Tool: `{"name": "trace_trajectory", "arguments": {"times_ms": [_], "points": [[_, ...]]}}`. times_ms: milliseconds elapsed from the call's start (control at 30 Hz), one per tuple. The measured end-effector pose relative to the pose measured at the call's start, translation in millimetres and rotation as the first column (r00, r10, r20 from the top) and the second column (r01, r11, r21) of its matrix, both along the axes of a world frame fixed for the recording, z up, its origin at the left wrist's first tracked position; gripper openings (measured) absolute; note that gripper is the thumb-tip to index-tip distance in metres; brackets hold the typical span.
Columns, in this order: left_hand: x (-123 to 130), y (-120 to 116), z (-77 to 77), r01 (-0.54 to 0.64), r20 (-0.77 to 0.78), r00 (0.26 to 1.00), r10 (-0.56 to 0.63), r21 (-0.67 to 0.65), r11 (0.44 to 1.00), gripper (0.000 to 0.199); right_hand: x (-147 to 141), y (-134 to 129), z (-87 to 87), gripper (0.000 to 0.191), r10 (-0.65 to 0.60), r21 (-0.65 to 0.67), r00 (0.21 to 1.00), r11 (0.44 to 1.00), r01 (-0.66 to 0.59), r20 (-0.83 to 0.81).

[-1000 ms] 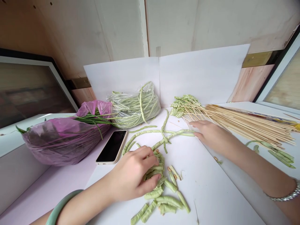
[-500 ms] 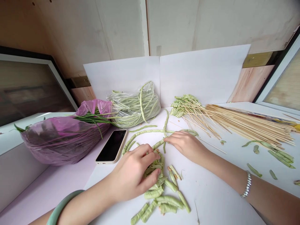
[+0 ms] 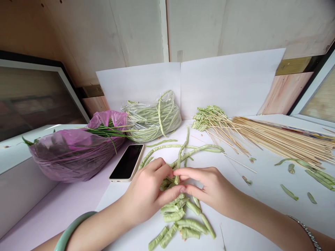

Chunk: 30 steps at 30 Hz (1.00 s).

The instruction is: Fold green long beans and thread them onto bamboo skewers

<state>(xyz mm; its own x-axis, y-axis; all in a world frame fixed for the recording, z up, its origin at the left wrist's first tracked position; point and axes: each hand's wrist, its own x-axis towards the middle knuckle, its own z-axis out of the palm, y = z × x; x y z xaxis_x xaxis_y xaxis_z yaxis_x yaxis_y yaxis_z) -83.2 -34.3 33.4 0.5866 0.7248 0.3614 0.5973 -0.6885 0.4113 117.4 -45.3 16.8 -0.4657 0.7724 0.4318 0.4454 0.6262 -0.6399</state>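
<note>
In the head view my left hand (image 3: 150, 186) and my right hand (image 3: 214, 190) meet above the pile of snapped bean pieces (image 3: 174, 216). Between their fingertips is the near end of a long bean (image 3: 181, 153), whose far end stretches away across the table. My right hand is closed on this end with thumb and forefinger. The left fingers curl in at the same spot, their thumb touching the right one; their exact grip is partly hidden. Another long bean (image 3: 201, 149) curves across the paper just beyond the hands.
A phone (image 3: 127, 162) lies left of the beans. Behind it stand a purple bag of greens (image 3: 70, 157) and a clear bag of long beans (image 3: 149, 120). Skewered beans (image 3: 209, 116), bare skewers (image 3: 282, 137) and bean scraps (image 3: 289, 191) lie to the right.
My right hand has come nearer and left to meet my left hand, bringing a long bean's end with it. A small bean scrap now lies on the table to the right.
</note>
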Motion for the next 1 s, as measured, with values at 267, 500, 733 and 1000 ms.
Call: {"name": "trace_trajectory", "arguments": {"times_ms": [267,500,733,1000], "points": [[3,-2,-0.7,0.084,-0.069,0.995,-0.075,0.136,0.987,0.020,0,-1,-2.9,0.020,-0.002,0.325,1.000,0.946,-0.007,0.026],[2,-6,0.5,0.231,-0.067,0.973,-0.222,0.196,0.953,0.020,-2,-2,5.1,0.029,-0.128,0.506,0.987,0.860,0.060,0.100],[3,-5,-0.4,0.214,-0.074,0.977,-0.202,0.213,0.953,0.026,-3,-5,5.7,0.029,-0.099,0.619,0.974,0.784,-0.048,0.202],[0,-1,7.3,0.504,0.046,0.864,-0.501,-0.072,0.861,0.032,4,-11,9.5,0.037,0.156,0.503,0.935,0.808,-0.307,0.319]]}}
